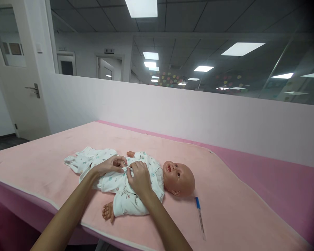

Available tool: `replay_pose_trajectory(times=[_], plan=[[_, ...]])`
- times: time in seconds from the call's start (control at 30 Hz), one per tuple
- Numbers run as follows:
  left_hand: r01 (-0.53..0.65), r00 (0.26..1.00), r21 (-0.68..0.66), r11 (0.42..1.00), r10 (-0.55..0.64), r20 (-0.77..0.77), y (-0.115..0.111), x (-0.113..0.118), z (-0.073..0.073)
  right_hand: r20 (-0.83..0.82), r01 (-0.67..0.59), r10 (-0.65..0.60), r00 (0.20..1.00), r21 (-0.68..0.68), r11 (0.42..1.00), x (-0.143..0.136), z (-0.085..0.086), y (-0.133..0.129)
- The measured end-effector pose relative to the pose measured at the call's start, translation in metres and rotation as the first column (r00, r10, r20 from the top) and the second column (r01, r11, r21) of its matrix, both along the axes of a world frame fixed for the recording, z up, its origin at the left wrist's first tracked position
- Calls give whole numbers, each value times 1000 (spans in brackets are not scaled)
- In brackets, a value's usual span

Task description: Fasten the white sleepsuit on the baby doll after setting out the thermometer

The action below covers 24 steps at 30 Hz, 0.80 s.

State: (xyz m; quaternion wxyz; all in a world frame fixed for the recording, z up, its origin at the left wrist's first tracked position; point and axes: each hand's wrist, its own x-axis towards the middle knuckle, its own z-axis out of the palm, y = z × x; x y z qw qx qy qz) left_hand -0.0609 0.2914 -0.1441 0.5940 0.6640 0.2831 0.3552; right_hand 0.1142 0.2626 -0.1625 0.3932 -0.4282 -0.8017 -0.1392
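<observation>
A baby doll (180,178) lies on its back, its head toward the right, dressed in a white patterned top (132,203) and matching trousers (87,157). Over the doll's belly, my left hand (111,165) has its fingers curled, thumb and fingertips at a pale fold or strip of the top's cloth. My right hand (139,177) rests against the chest, closed on the same bit of cloth, close beside the left. Whether that bit is a tie or just the hem is too small to tell. One doll hand (109,212) pokes out of the near sleeve.
A slim clear stick with a blue cap (198,203) lies by the doll's head. Under everything is a pink padded mat (232,216) on a table, its near edge close to my forearms. A white wall (172,111) with a window stands behind; a door (23,73) is at left.
</observation>
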Motion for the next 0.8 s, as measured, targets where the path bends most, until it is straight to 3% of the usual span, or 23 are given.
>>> replay_pose_trajectory(times=[0.4,0.8], plan=[[-47,999,6,999,47,-25,-5,4,6,32,24,-24,999,-19,1000,0,1,-1],[-63,998,-1,998,63,-8,-1,3,1,42,-110,114,993,-82,991,2,7,-3]])
